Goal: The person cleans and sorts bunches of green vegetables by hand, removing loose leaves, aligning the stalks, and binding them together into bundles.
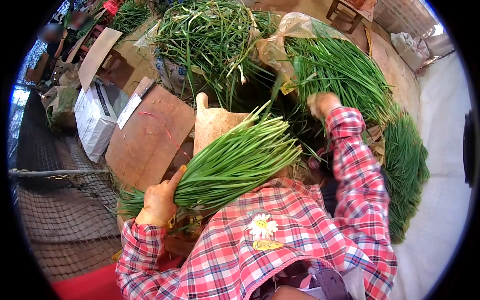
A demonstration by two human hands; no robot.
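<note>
A thick bunch of green chives (235,162) lies slantwise in front of my body, its pale cut ends toward the upper right. My left hand (162,197) is closed round its leafy end, the thumb pointing up along the leaves. My right hand (324,105) is beside the left edge of a large heap of chives (340,70) at the upper right. Its fingers look curled but are smeared by motion, so I cannot tell whether anything is in them. Behind the bunch stands a tan, sack-like shape with a knobbed top (215,125).
Tangled loose greens (205,40) pile up at the top, next to clear plastic (295,25). More chives (405,170) stand at the right by a white sheet (445,150). On the left are a brown board (150,132), a white package (95,120) and netting (70,215). People sit far left.
</note>
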